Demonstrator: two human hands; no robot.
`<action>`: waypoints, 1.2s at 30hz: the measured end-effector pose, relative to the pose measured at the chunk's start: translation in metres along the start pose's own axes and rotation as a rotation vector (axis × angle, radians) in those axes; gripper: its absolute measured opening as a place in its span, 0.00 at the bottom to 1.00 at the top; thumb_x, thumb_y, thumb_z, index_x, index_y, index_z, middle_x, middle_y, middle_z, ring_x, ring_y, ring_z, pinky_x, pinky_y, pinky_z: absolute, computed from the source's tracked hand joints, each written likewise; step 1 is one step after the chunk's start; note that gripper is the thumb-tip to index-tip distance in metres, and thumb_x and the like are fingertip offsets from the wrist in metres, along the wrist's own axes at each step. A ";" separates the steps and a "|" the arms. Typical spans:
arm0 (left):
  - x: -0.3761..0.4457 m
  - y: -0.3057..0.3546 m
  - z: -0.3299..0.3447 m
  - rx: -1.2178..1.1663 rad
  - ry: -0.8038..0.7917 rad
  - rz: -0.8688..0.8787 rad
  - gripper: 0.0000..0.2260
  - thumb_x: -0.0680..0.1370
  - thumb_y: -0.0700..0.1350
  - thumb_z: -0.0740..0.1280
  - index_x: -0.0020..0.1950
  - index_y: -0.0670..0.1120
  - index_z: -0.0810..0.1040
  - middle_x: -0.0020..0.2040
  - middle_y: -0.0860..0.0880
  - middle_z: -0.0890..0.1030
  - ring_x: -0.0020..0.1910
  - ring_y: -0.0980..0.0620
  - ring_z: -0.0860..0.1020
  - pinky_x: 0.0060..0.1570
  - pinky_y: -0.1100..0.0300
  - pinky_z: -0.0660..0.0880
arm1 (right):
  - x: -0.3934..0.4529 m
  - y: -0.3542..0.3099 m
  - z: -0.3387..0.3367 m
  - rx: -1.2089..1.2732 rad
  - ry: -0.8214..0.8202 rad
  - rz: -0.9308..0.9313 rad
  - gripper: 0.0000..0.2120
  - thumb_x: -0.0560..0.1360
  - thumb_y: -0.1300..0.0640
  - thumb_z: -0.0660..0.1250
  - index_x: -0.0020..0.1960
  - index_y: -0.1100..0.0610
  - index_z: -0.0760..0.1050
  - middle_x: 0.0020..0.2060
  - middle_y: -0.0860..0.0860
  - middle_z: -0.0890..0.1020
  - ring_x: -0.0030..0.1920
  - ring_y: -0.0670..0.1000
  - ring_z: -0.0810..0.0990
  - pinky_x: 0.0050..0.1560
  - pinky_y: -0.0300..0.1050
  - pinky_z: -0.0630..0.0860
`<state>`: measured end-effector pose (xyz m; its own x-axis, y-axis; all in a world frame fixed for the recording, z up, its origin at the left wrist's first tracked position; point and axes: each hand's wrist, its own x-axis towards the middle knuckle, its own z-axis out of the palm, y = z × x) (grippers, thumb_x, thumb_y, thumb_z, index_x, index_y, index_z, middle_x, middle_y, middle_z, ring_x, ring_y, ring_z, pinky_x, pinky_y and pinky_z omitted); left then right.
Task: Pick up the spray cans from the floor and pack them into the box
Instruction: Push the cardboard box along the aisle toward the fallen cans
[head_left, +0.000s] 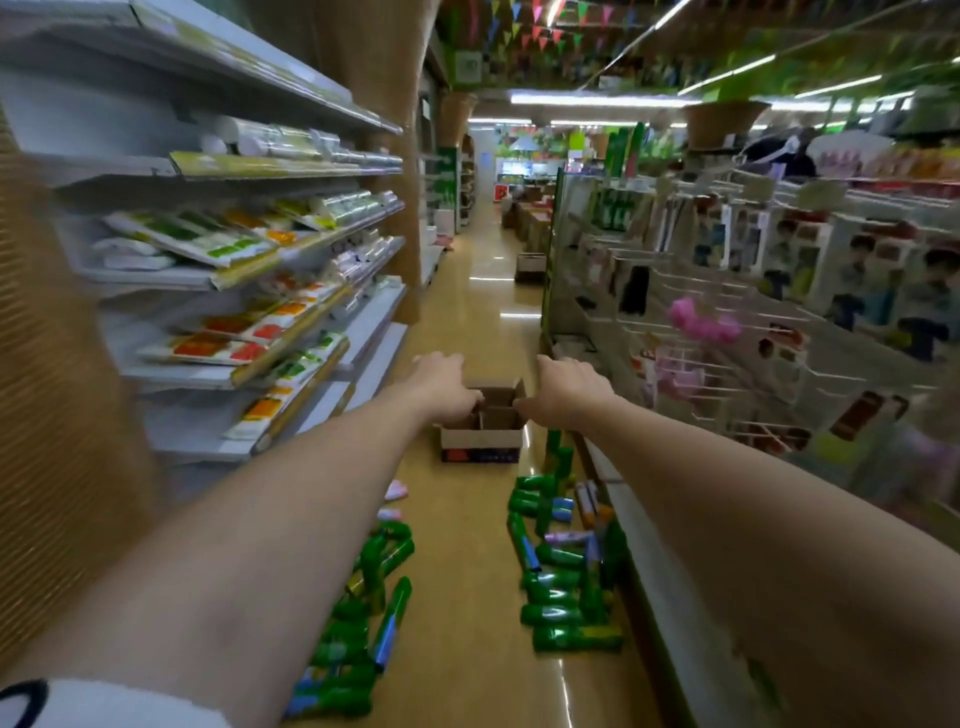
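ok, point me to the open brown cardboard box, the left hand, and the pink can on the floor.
open brown cardboard box (480, 441): head view, front wall.
left hand (441, 387): head view, back of the hand at the box's left rim.
pink can (397, 489): head view, mid-body, lying by the left shelving.

Overall: bright, even indoor light with a greenish cast.
Source: long ceiling tube lights (597, 98), far and upper right, blown out to white.
Glare: white streaks on the glossy floor (467, 519), far down the aisle and near right.
Shadows: soft and faint, under the left shelves (234, 280).
Blur: heavy smear on the right racks (779, 291) and the left edge.
Distortion: wide-angle bowing, shelves and forearms stretched toward the corners.
Focus: centre soft, nothing crisp.
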<state>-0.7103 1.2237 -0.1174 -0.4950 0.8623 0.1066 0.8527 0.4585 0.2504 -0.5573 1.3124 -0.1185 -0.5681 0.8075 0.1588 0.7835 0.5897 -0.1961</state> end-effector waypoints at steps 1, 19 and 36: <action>0.022 0.001 0.001 -0.009 0.004 -0.010 0.32 0.78 0.61 0.65 0.77 0.47 0.65 0.74 0.43 0.69 0.73 0.40 0.67 0.68 0.45 0.70 | 0.024 0.004 0.001 0.000 -0.010 -0.004 0.27 0.73 0.41 0.70 0.67 0.52 0.71 0.55 0.54 0.78 0.56 0.57 0.77 0.56 0.57 0.78; 0.410 -0.057 0.045 0.049 -0.021 -0.007 0.31 0.79 0.60 0.65 0.78 0.48 0.64 0.76 0.43 0.67 0.74 0.40 0.65 0.68 0.43 0.70 | 0.409 0.007 0.094 0.010 -0.050 -0.010 0.30 0.74 0.41 0.71 0.71 0.52 0.69 0.61 0.54 0.77 0.60 0.57 0.76 0.58 0.57 0.77; 0.758 -0.145 0.056 0.032 -0.034 0.029 0.30 0.79 0.60 0.64 0.77 0.49 0.64 0.75 0.45 0.68 0.73 0.41 0.67 0.66 0.41 0.71 | 0.765 -0.031 0.148 0.001 -0.060 0.042 0.29 0.76 0.41 0.68 0.72 0.52 0.67 0.62 0.55 0.77 0.62 0.58 0.76 0.59 0.57 0.77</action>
<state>-1.1994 1.8230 -0.1271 -0.4648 0.8817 0.0807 0.8716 0.4395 0.2171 -1.0538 1.9138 -0.1345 -0.5486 0.8310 0.0919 0.8070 0.5550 -0.2019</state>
